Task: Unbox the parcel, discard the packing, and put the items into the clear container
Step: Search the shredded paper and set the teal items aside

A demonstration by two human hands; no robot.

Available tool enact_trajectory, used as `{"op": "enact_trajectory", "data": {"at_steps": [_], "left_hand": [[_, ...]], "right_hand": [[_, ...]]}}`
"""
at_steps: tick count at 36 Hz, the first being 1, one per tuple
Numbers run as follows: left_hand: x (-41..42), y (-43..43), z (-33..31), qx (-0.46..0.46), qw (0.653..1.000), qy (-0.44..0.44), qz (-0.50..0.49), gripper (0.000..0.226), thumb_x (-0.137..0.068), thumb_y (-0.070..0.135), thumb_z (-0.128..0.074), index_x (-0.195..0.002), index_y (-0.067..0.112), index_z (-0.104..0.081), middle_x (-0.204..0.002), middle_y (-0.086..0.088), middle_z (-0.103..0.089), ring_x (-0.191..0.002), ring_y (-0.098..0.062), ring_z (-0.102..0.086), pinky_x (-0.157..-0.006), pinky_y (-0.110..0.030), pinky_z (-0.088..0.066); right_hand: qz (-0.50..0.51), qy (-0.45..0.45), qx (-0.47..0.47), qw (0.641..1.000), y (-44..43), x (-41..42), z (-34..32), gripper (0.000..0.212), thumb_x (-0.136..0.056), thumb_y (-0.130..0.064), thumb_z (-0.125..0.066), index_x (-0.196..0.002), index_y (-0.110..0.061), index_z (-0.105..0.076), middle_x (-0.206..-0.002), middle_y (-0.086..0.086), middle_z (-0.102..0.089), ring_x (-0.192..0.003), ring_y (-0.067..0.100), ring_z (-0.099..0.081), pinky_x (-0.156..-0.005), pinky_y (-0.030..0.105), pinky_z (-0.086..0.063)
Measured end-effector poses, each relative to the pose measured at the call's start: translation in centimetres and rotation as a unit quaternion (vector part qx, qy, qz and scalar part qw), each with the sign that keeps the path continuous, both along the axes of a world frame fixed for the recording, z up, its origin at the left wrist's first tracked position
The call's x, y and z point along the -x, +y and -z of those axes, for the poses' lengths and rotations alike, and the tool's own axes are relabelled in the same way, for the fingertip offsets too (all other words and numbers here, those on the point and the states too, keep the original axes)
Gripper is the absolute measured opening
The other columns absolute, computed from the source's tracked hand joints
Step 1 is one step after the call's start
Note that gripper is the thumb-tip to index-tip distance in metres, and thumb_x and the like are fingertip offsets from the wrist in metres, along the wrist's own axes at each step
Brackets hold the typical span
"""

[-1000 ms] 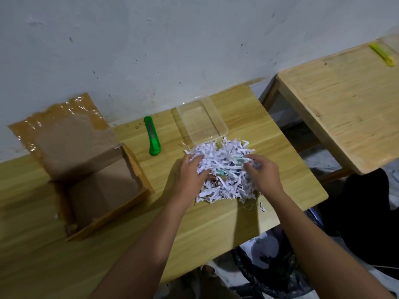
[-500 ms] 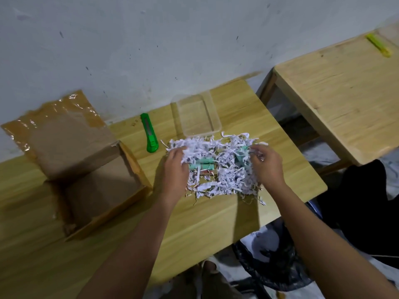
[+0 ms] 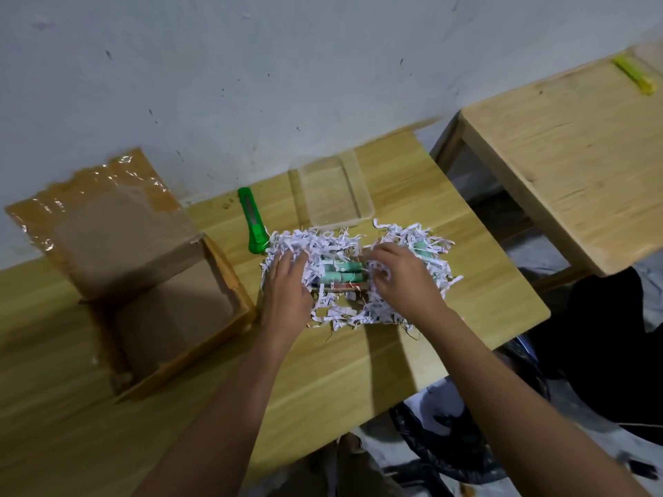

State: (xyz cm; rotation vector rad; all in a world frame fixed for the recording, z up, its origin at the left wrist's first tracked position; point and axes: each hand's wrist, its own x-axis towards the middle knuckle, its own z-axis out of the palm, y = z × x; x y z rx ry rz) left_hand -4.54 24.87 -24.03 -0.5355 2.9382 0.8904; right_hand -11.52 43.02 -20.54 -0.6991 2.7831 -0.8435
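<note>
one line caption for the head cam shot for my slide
Both hands, left hand and right hand, part shredded paper exposing green items near the empty clear container.

Layout on the desk (image 3: 358, 367). The open cardboard box (image 3: 168, 317) is placed at left, its flap (image 3: 104, 224) leaned against the wall. The utility knife (image 3: 254, 222) and clear container (image 3: 330, 190) are set behind the shredded paper (image 3: 323, 245), in which the items (image 3: 341, 272) are nested. A second desk (image 3: 574, 159) is placed at right.

Green items (image 3: 341, 272) half buried in shredded paper (image 3: 315, 245), kind unclear, clear container (image 3: 332, 190) blurred
</note>
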Motion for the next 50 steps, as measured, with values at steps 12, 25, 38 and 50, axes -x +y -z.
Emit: {"op": "enact_trajectory", "data": {"at_steps": [12,25,38,50], "left_hand": [[0.3,-0.4,0.1,-0.075,0.994,0.045,-0.062,0.046,-0.086,-0.001,-0.048,-0.132,0.006,-0.045,-0.139,-0.009,-0.045,-0.13,-0.026,-0.037,-0.106,-0.028,-0.026],[0.6,-0.5,-0.6,-0.118,0.987,0.047,-0.099,0.032,-0.085,-0.003,-0.051,-0.118,-0.005,-0.053,-0.124,-0.019,-0.055,-0.118,-0.032,-0.047,-0.09,-0.022,-0.03],[0.5,-0.6,0.2,-0.111,0.99,0.023,-0.085,0.04,-0.088,-0.002,-0.048,-0.128,-0.001,-0.046,-0.137,-0.014,-0.046,-0.128,-0.029,-0.04,-0.101,-0.026,-0.027],[0.7,-0.5,0.8,-0.105,0.989,0.036,-0.095,0.037,-0.085,0.001,-0.052,-0.122,-0.001,-0.051,-0.13,-0.016,-0.051,-0.123,-0.031,-0.044,-0.102,-0.034,-0.034]], "right_hand": [[0.102,0.082,-0.023,0.991,1.2,0.3,0.2,0.025,-0.078,-0.01,-0.063,-0.1,-0.02,-0.07,-0.121,0.004,-0.062,-0.109,0.036,-0.052,-0.086,0.045,-0.044],[-0.063,-0.057,-0.083,0.993,-3.4,-1.0,0.1,0.028,-0.08,-0.017,-0.064,-0.107,-0.011,-0.062,-0.109,0.008,-0.061,-0.104,0.031,-0.054,-0.081,0.037,-0.045],[-0.053,0.031,-0.039,0.997,-3.8,-0.9,1.4,0.015,-0.079,-0.006,-0.066,-0.093,-0.003,-0.066,-0.093,0.013,-0.066,-0.088,0.033,-0.056,-0.077,0.044,-0.049],[-0.004,0.084,0.067,0.994,-0.2,-0.1,-1.0,0.008,-0.081,-0.008,-0.067,-0.088,-0.004,-0.068,-0.086,0.011,-0.066,-0.079,0.027,-0.061,-0.069,0.033,-0.051]]}}
